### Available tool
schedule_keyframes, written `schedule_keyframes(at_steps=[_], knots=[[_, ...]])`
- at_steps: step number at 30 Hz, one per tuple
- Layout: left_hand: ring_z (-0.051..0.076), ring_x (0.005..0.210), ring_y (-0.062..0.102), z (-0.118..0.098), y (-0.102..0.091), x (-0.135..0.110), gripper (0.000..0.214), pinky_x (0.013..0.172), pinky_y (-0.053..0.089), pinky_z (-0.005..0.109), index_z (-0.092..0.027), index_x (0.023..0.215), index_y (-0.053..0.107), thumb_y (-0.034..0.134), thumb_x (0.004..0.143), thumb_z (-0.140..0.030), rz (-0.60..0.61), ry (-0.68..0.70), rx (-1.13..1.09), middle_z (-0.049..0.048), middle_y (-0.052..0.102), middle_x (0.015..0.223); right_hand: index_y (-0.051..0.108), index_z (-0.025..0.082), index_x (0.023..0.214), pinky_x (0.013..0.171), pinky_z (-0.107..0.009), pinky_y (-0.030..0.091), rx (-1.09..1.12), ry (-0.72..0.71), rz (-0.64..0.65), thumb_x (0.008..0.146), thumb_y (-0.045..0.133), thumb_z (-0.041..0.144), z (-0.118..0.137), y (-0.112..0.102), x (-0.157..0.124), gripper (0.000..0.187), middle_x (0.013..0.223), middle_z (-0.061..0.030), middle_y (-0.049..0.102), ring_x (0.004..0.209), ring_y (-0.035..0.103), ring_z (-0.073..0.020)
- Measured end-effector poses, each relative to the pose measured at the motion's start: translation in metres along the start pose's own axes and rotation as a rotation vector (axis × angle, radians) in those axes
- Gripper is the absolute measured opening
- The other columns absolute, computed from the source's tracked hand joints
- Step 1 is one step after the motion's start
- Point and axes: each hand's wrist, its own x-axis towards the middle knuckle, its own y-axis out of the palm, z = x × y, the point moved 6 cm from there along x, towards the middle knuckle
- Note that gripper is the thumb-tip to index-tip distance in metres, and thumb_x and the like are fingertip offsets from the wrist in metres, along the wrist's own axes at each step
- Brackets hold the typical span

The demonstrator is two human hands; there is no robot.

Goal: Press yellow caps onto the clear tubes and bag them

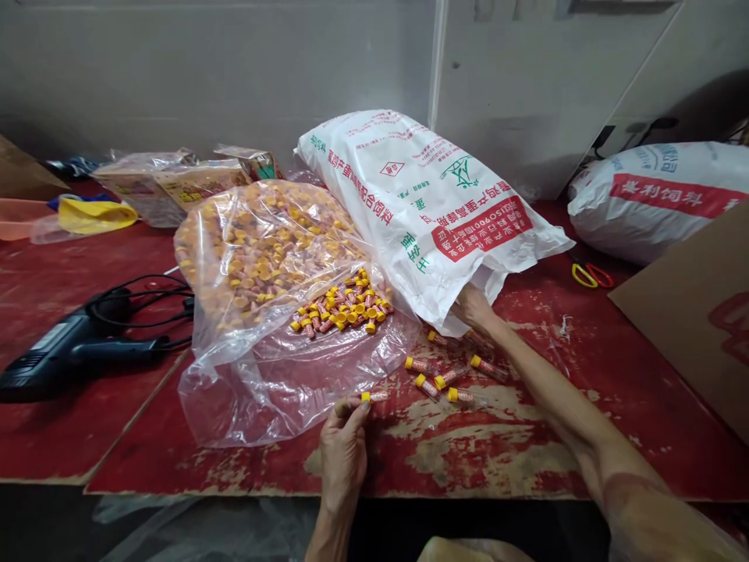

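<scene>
My left hand (344, 445) pinches a small yellow-capped vial (373, 396) at the near edge of the red table (527, 437). My right hand (473, 307) reaches into the mouth of a large white woven sack (421, 203); its fingers are hidden inside. Several loose vials (448, 377) lie on the table between my hands. A clear plastic bag (263, 297) full of the same yellow-capped vials lies open to the left, with a cluster of vials (342, 306) near its mouth.
A black heat gun (76, 343) with its cable lies at the left. Scissors (591, 275) lie beside a second white sack (655, 195) at the right. A cardboard sheet (696, 312) leans at the far right. Plastic packets (169, 183) sit at the back.
</scene>
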Motion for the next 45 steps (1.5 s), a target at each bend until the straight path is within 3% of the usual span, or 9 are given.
schedule_keyframes(at_steps=[4,7,10,16,25,32,38,42,45], knots=[[0.010,0.064,0.059,0.010,0.027,-0.017,0.030,0.062,0.047,0.021,-0.016,0.068,0.062,0.084,0.049,-0.022,0.082,-0.092,-0.078,-0.0028,0.062,0.070,0.063,0.016,0.111,0.080,-0.032,0.050,0.298,-0.052,0.057,0.090,0.050,0.026,0.002,-0.017,-0.079,0.027,0.100,-0.0090,0.064,0.091,0.061,-0.0192],[0.010,0.068,0.060,0.022,0.059,-0.036,0.029,0.066,0.048,0.022,-0.015,0.066,0.061,0.084,0.051,-0.024,0.180,-0.119,-0.105,-0.0019,0.063,0.071,0.062,0.021,0.114,0.086,-0.035,0.048,0.572,-0.144,0.104,0.092,0.048,0.031,0.028,-0.024,-0.133,0.028,0.103,-0.0073,0.065,0.096,0.060,-0.0194],[0.010,0.067,0.060,0.037,0.083,-0.054,0.028,0.067,0.047,0.023,-0.015,0.065,0.062,0.084,0.052,-0.026,0.256,-0.130,-0.118,-0.0014,0.064,0.074,0.060,0.022,0.118,0.090,-0.036,0.047,0.684,-0.216,0.138,0.093,0.050,0.031,0.058,-0.022,-0.161,0.028,0.109,-0.0083,0.064,0.101,0.058,-0.0195],[0.012,0.074,0.061,0.044,0.081,-0.073,0.021,0.074,0.047,0.024,-0.016,0.079,0.067,0.078,0.066,-0.029,0.295,-0.009,0.110,0.0003,0.067,0.080,0.058,0.021,0.114,0.084,-0.034,0.049,0.712,-0.218,0.079,0.093,0.047,0.024,0.090,-0.012,-0.175,0.024,0.105,-0.0088,0.062,0.099,0.058,-0.0194],[0.021,0.099,0.062,0.047,0.079,-0.099,0.026,0.092,0.044,0.032,-0.020,0.103,0.071,0.053,0.083,-0.021,0.471,0.243,0.463,0.0069,0.069,0.103,0.057,0.019,0.083,0.071,-0.030,0.048,0.493,-0.174,-0.058,0.088,0.046,0.021,0.095,-0.006,-0.195,0.012,0.078,-0.0065,0.063,0.076,0.061,-0.0186],[0.018,0.085,0.063,0.062,0.097,-0.104,0.030,0.082,0.048,0.031,-0.020,0.097,0.071,0.049,0.080,-0.011,0.758,0.245,0.723,0.0052,0.070,0.092,0.061,0.020,0.079,0.063,-0.028,0.045,0.223,-0.085,0.336,0.089,0.045,0.029,0.055,-0.008,-0.196,0.021,0.080,-0.0059,0.067,0.072,0.063,-0.0186],[0.017,0.079,0.061,-0.017,0.066,-0.030,0.019,0.074,0.047,0.029,-0.019,0.088,0.069,0.050,0.083,-0.018,0.265,0.577,0.796,0.0048,0.066,0.083,0.062,0.018,0.075,0.051,-0.028,0.034,-0.294,0.053,0.503,0.086,0.045,0.021,0.012,0.016,-0.184,0.021,0.066,-0.0088,0.065,0.058,0.062,-0.0225],[0.020,0.077,0.059,-0.060,0.052,0.043,0.017,0.072,0.047,0.031,-0.016,0.090,0.065,0.050,0.083,-0.018,-0.050,0.740,1.024,0.0080,0.063,0.086,0.061,0.019,0.073,0.052,-0.029,0.037,-0.210,-0.040,0.355,0.088,0.041,0.020,0.007,0.021,-0.182,0.025,0.066,-0.0072,0.064,0.055,0.059,-0.0200],[0.025,0.094,0.058,-0.075,0.062,0.087,0.027,0.081,0.045,0.035,-0.012,0.101,0.064,0.045,0.082,-0.011,-0.139,0.832,1.299,0.0152,0.061,0.104,0.061,0.019,0.083,0.066,-0.032,0.047,-0.005,-0.151,0.097,0.093,0.036,0.022,0.010,0.011,-0.181,0.027,0.082,-0.0088,0.066,0.075,0.063,-0.0204]])
